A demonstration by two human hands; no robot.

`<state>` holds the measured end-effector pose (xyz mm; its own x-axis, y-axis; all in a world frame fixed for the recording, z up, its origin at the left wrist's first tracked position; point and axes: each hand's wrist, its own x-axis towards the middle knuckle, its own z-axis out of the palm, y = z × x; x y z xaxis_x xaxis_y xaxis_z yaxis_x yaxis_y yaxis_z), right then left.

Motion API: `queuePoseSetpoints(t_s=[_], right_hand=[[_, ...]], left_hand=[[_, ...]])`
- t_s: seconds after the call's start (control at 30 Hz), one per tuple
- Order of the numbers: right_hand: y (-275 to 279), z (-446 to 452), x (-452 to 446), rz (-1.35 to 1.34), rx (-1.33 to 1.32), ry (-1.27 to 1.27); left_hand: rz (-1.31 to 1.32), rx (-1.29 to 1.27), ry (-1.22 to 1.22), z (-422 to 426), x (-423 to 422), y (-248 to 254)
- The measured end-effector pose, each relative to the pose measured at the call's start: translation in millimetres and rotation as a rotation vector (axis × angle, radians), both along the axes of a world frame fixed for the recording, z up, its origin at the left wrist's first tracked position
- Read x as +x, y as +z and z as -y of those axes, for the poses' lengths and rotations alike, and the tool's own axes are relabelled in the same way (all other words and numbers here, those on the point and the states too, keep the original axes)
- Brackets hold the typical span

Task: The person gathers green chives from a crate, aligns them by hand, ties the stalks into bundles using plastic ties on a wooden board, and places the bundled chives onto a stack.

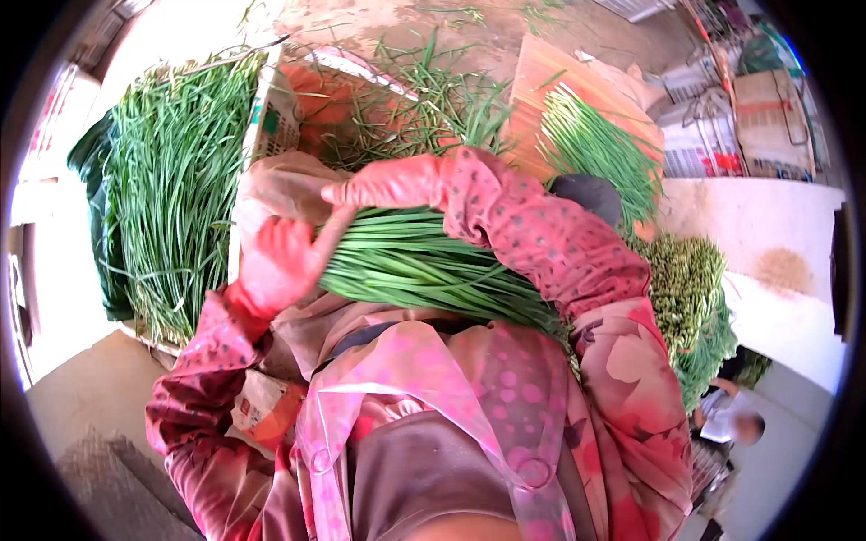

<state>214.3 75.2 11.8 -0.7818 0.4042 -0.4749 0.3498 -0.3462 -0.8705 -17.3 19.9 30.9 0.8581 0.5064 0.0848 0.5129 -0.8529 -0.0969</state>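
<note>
Left grip (281, 266) and right grip (390, 183), rubber-gloved, touch slender green leaves (424, 261).

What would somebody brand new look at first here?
Probably the long green bundle in the middle, with the pink-gloved left hand and right hand at its left end. Next might be the big green heap on the left, or the dotted red right sleeve reaching over the bundle.
</note>
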Motion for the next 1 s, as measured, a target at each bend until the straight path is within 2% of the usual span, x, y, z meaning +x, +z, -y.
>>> queuePoseSetpoints(t_s=[0.07,0.13,0.2,0.27,0.3,0.33,0.4,0.47,0.5,0.53,0.57,0.6,0.63,0.67,0.7,0.73,0.8,0.87,0.93,0.97,1.0], right_hand=[[-36,25,-5,-0.35,-0.372,-0.079],[1,49,-3,-0.385,-0.574,-0.112],[1,55,-6,-0.127,-0.204,0.008],[15,77,3,0.027,0.18,-0.154],[22,81,8,0.087,0.206,-0.144],[17,89,8,0.017,0.242,-0.212],[18,108,15,0.203,0.484,-0.211],[27,119,26,0.194,0.505,-0.292],[36,123,32,0.302,0.402,-0.29],[41,125,38,0.407,0.305,-0.286],[14,130,44,0.305,0.324,-0.384],[27,124,69,0.153,0.271,-0.359],[41,125,95,0.0,0.201,-0.44],[56,121,125,0.057,0.041,-0.353],[72,126,155,0.065,0.009,-0.356],[91,135,186,0.046,-0.075,-0.39],[111,162,237,-0.028,-0.25,-0.429],[119,190,275,-0.041,-0.289,-0.448],[97,218,306,0.362,0.101,-0.525],[91,231,318,0.355,0.101,-0.534],[86,243,327,0.632,0.187,-0.705]], left_hand=[[-0.057,0.018,0.019,-1,-18,3],[-0.043,0.003,-0.01,-3,-37,-11],[-0.051,-0.077,-0.032,-7,-39,-20],[-0.025,-0.108,-0.113,-18,-32,-16],[-0.046,-0.135,-0.15,-24,-24,-9],[-0.069,-0.162,-0.182,-31,-16,-1],[-0.073,-0.167,-0.251,-42,1,11],[0.025,-0.219,-0.417,-55,26,22],[-0.199,-0.37,-0.311,-57,38,32],[-0.203,-0.361,-0.321,-62,55,38],[-0.098,-0.388,-0.403,-68,75,43],[0.003,-0.418,-0.49,-72,96,50],[-0.137,-0.521,-0.384,-70,116,67],[-0.036,-0.493,-0.452,-71,139,74],[-0.103,-0.619,-0.411,-70,168,85],[0.027,-0.691,-0.496,-65,194,92],[-0.017,-0.691,-0.52,-55,242,96],[-0.348,-1.244,-0.464,-45,290,100],[-0.707,-1.616,-0.275,-30,328,71],[-0.72,-1.613,-0.274,-23,337,51],[-0.825,-1.659,-0.201,-16,343,30]])
